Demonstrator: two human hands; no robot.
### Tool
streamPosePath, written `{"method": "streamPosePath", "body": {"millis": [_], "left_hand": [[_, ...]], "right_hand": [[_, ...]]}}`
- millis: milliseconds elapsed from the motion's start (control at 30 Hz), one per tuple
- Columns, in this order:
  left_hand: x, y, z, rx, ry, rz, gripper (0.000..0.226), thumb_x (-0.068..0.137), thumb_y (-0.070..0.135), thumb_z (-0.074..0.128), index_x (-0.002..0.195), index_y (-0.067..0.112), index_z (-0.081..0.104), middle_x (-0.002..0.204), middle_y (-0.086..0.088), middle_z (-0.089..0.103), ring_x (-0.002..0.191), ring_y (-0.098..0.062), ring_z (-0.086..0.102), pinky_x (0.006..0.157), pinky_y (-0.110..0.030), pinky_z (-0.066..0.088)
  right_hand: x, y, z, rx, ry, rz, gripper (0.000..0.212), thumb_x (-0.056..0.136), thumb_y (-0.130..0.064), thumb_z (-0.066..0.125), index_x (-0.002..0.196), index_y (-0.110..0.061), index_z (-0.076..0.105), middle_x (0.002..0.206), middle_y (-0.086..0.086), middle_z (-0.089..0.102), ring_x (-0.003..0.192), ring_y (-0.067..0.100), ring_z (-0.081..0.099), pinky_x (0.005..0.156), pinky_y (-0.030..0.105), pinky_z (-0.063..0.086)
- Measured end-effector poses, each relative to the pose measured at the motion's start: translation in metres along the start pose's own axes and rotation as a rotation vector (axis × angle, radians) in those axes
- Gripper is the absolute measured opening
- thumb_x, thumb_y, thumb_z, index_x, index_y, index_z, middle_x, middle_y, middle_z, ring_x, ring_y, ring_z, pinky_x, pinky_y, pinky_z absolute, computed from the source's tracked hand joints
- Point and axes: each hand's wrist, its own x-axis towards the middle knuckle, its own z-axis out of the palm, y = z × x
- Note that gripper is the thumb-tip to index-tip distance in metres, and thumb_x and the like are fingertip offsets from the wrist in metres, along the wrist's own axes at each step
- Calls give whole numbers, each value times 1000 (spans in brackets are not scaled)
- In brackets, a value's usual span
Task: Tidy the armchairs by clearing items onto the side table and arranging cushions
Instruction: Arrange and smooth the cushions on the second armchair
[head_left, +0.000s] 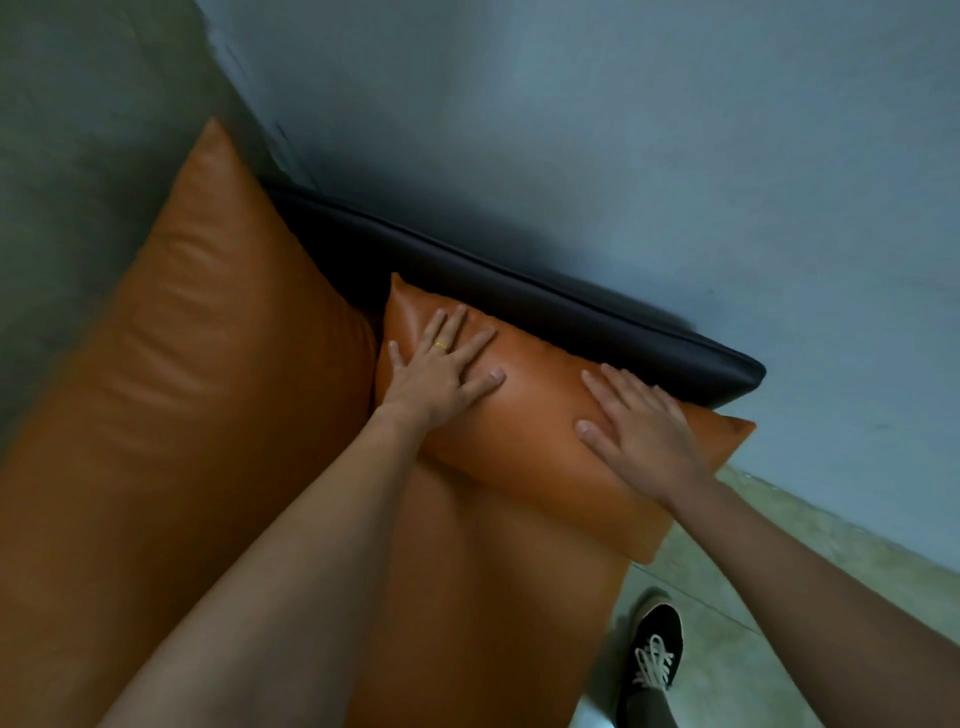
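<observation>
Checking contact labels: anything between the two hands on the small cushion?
Nothing: head view shows only bare small cushion between left hand and right hand.

No text, label, brand or number is legible: the orange cushion (535, 415), the dark armrest (571, 322) and the black laced shoe (660, 629) show no readable marking.

Small orange leather cushion (530, 441) lies on orange leather seat (493, 597), before black padded armrest (571, 317); large orange leather cushion (182, 364) stands left.
</observation>
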Motion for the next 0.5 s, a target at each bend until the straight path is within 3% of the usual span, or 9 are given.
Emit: {"method": "streamPosePath", "body": {"millis": [167, 233, 333, 500], "left_hand": [[11, -7, -21, 4, -109, -105, 81, 84, 81, 43, 154, 55, 11, 167, 15, -17, 153, -12, -17, 115, -71, 11], [9, 2, -26, 32, -69, -160, 85, 84, 81, 42, 156, 51, 8, 168, 9, -16, 154, -16, -16, 116, -70, 11], [-11, 30, -11, -13, 108, -173, 86, 86, 80, 38, 158, 47, 6, 169, 2, -11, 155, -25, -11, 114, -71, 12], [-30, 49, 30, 23, 158, -49, 79, 85, 85, 22, 155, 50, 11, 169, 10, -8, 154, -30, -17, 108, -79, 5]], "right_hand": [[-25, 52, -15, 1, -126, 8, 64, 99, -64, 12, 158, -41, 7, 167, -11, 13, 152, 9, 13, 122, 42, 9], [-30, 56, -22, -2, -131, 31, 62, 101, -60, 17, 159, -37, 11, 166, -10, 17, 151, 8, 15, 122, 42, 12], [-39, 43, -23, 46, -60, 106, 61, 102, -58, 22, 159, -35, 17, 166, -6, 21, 152, 14, 17, 121, 43, 11], [-53, 24, 8, 33, 115, 94, 67, 98, -67, 29, 158, -40, 14, 164, -13, 11, 154, 21, 7, 123, 51, 1]]}}
